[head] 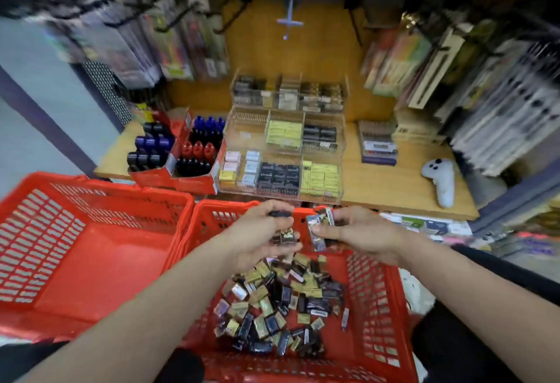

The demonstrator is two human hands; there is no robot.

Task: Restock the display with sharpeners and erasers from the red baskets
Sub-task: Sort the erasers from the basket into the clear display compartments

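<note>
A red basket [375, 307] in front of me holds a heap of several small wrapped erasers [281, 307], black, gold and purple. Over its far end, my left hand [260, 240] is closed on a few small dark and gold packs. Beside it, my right hand [360, 237] grips a couple of silvery-purple packs between thumb and fingers. A second red basket [91, 249] to the left has nothing in it. Beyond the baskets, a clear tiered acrylic display [285, 152] on the wooden shelf holds yellow, black and pastel packs; its middle-left compartment looks bare.
Red cardboard boxes [181, 155] of blue, black and red items stand left of the display. A white controller [439, 178] lies on the shelf at right, behind a stack of boxed sets [378, 143]. Hanging packets line both sides above the wooden shelf [403, 188].
</note>
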